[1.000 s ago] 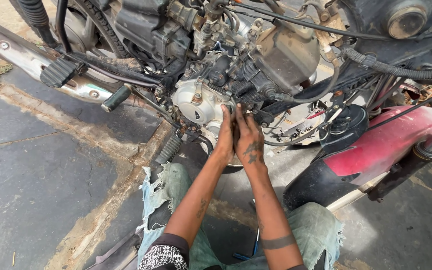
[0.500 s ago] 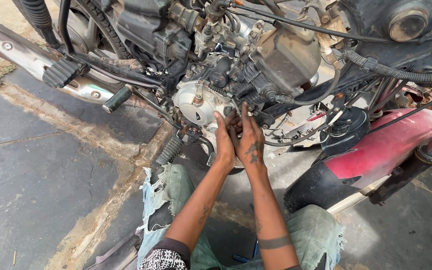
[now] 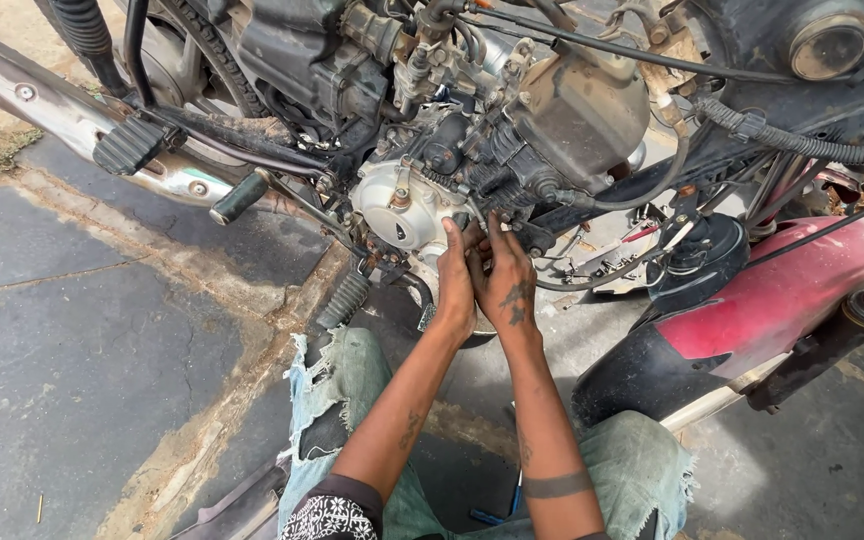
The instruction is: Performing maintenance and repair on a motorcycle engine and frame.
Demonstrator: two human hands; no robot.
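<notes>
A motorcycle lies on its side in front of me, its greasy engine (image 3: 472, 130) facing me. My left hand (image 3: 455, 275) and my right hand (image 3: 505, 285) are pressed side by side against the lower edge of the silver round engine cover (image 3: 397, 205). Their fingertips reach up into the gap beside the cover, where thin cables run. What the fingers grip there is hidden. Both forearms rise from my lap, over torn pale green trousers (image 3: 352, 390).
A chrome exhaust pipe (image 3: 42, 110) runs along the upper left, with black rubber footpegs (image 3: 132, 145) beside it. The red fender (image 3: 782, 300) and a black horn (image 3: 697, 260) lie at right. Cracked dark pavement (image 3: 82, 340) spreads at left. A blue tool (image 3: 497, 515) lies between my knees.
Both hands have stayed together at the engine cover, shifting slightly up and left along its edge. The view has drifted a little; the motorcycle has not moved.
</notes>
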